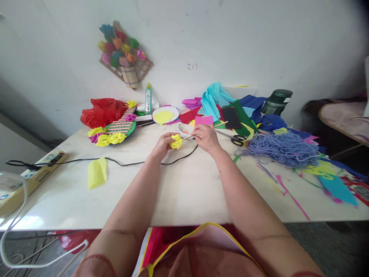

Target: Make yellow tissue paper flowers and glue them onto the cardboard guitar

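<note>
My left hand (163, 146) pinches a yellow crepe paper flower (176, 142) above the middle of the table. A thin wooden stick (221, 124) runs from the flower out through my right hand (208, 138), whose fingers are closed around it. Just behind my right hand lies a pink piece of paper (203, 120). Scissors with black handles (238, 140) rest to its right. On the left, a round green craft piece (131, 132) carries pale sticks and yellow and magenta paper flowers. A loose yellow paper sheet (97, 173) is nearer to me.
A black cable (122, 165) crosses the table from a power strip (43, 175). Blue yarn (284, 149) is heaped on the right, before a dark bottle (277, 102). A phone (231, 117), coloured paper (215, 98) and a glue bottle (148, 100) stand or lie toward the wall.
</note>
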Motion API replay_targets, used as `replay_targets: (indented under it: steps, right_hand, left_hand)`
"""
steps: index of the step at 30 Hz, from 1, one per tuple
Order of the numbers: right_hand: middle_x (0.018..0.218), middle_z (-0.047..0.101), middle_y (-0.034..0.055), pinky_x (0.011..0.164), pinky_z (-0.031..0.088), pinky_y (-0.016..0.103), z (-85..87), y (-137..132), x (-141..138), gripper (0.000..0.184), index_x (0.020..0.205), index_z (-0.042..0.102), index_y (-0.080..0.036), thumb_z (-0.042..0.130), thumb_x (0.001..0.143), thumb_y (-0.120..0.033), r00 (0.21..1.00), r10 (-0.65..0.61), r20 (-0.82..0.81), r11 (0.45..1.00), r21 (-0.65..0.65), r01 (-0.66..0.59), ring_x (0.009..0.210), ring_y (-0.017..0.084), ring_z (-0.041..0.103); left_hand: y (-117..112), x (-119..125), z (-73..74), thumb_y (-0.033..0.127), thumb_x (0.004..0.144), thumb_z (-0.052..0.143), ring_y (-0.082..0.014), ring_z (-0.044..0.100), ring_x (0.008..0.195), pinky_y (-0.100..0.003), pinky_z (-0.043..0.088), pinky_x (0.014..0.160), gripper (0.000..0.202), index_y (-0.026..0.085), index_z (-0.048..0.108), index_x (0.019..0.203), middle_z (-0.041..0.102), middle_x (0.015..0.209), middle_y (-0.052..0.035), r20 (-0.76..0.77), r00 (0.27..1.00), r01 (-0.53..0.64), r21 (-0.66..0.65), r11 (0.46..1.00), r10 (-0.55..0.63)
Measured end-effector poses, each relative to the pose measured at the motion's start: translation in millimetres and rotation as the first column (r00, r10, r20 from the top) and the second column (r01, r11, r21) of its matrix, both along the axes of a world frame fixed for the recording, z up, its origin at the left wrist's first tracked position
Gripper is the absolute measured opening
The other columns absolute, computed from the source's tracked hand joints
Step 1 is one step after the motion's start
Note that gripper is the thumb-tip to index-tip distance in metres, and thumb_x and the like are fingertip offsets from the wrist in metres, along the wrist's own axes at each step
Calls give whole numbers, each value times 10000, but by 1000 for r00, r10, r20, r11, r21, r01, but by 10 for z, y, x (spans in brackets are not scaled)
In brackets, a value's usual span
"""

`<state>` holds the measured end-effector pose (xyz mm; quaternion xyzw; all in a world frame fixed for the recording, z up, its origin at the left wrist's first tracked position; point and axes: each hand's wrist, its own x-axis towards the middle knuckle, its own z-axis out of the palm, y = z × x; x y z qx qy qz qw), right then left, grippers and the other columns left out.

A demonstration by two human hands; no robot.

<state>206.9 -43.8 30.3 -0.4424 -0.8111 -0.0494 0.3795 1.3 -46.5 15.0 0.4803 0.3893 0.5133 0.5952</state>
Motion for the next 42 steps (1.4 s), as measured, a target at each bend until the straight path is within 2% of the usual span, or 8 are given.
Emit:
replay_targets:
  steps: [10,16,22,27,35,39,42]
  right_hand:
    - [946,719,33,753,412,304,-8,56,63,176,899,784,-271,675,813,-163,994,98,46,991,-98,-94,848,175,634]
    - [944,721,30,744,423,303,61,22,59,174,891,791,-285,684,813,-171,994,82,76,992,-104,-74,852,177,638]
    - [954,728,38,727,423,291,76,-16,37,177,913,792,-284,688,817,-177,992,39,118,993,-113,-26,850,178,642]
    - [953,749,36,669,422,259,103,-42,44,176,974,782,-286,663,854,-237,983,80,166,979,-200,-46,871,175,665]
    - [1015,771,4,725,443,254,123,-90,26,213,1043,765,-316,622,885,-325,980,62,187,951,-309,-1,914,177,690]
    - [963,778,6,700,426,263,142,-134,-2,225,1050,760,-316,621,877,-358,980,20,197,943,-329,47,855,181,686]
    - [887,774,14,670,399,265,162,-164,-25,195,979,769,-282,626,863,-346,979,10,202,940,-337,60,811,182,672]
  left_hand:
    - [9,-19,8,193,517,599,-165,579,594,-265,419,468,423,154,647,935,656,758,-66,-30,1000,5,-2,1000,-5]
    - [-15,-10,36,202,516,594,-127,528,535,-228,346,424,414,151,636,924,617,699,-29,-43,999,-18,11,1000,19]
    - [-19,-2,48,196,524,580,-132,536,553,-232,344,444,404,144,629,922,604,708,-31,-56,998,-22,9,1000,23]
    - [-25,8,52,203,513,583,-125,523,519,-222,340,422,395,143,630,901,604,668,-18,-80,996,-26,10,1000,26]
    - [-20,3,29,193,540,598,-118,527,525,-221,353,437,351,128,643,882,597,656,-18,-86,996,20,38,999,-16]
    - [-20,13,23,195,530,600,-126,536,526,-227,363,437,339,131,642,860,610,662,-22,-94,995,21,22,1000,-19]
    - [-32,24,30,198,529,603,-125,539,523,-223,362,433,336,130,643,855,612,659,-21,-89,996,27,19,999,-25]
